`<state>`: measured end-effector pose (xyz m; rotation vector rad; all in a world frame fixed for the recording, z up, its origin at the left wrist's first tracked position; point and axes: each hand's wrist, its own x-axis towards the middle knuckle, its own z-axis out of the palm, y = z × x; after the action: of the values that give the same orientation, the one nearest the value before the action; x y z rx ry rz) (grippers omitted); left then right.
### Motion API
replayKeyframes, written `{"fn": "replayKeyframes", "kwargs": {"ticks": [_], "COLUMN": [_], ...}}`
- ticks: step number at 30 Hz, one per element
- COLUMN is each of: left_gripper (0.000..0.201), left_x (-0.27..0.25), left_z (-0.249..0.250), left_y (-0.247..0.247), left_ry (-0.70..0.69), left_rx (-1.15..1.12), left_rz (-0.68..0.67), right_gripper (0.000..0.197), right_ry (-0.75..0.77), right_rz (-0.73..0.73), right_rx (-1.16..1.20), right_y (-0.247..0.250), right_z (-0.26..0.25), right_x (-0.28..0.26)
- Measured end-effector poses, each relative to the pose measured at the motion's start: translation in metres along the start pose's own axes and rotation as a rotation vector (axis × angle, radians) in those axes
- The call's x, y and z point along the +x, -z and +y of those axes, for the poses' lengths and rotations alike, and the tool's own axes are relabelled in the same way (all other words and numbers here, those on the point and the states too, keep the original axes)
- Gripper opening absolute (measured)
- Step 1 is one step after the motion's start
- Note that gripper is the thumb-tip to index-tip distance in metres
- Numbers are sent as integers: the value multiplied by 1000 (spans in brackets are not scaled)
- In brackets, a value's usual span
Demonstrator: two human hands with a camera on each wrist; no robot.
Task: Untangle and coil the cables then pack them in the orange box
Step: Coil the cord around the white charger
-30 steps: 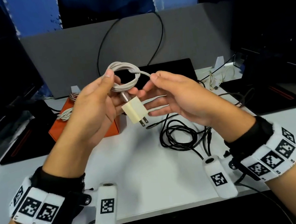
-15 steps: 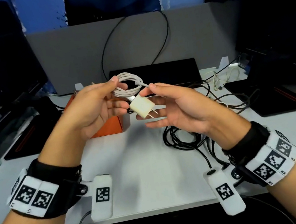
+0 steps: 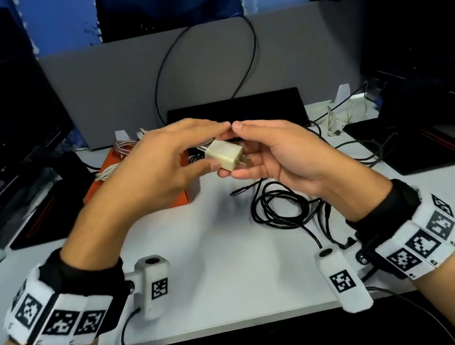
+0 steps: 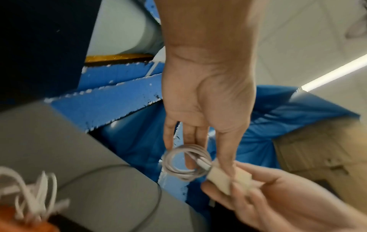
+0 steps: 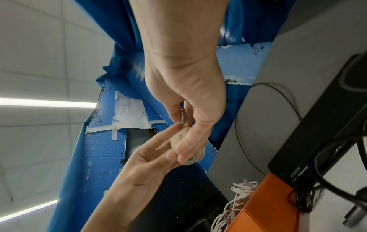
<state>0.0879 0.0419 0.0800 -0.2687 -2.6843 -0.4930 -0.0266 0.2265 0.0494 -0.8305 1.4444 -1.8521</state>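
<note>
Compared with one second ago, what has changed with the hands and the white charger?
The left hand has turned palm down over the coiled white cable, which was plainly seen before. The white charger has tipped onto its side, prongs toward the right hand, which now holds it. Both hands sank lower. The orange box and the black cables stayed in place.

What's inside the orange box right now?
Coiled white cables and a braided one show at the orange box far edge. The left hand covers the rest of its inside.
</note>
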Motion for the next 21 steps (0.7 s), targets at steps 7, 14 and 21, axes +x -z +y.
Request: {"fn": "replayKeyframes", "kwargs": {"ticks": [7, 14, 21], "left_gripper": [76, 42, 40], "left_x": [20, 39, 42], "left_z": [-18, -32, -118], "left_y": [20, 38, 19], "left_ry": [37, 8, 165], "left_rx": [168, 168, 275], "left_rz": [-213, -271, -176], "right_gripper": [31, 34, 29], "right_ry": [22, -2, -44], "right_rz": [-18, 27, 35], "right_rx": [12, 12, -462], "right_y": [-4, -2, 22], "right_z": [-2, -2, -8], "right_x": [0, 4, 1]}}
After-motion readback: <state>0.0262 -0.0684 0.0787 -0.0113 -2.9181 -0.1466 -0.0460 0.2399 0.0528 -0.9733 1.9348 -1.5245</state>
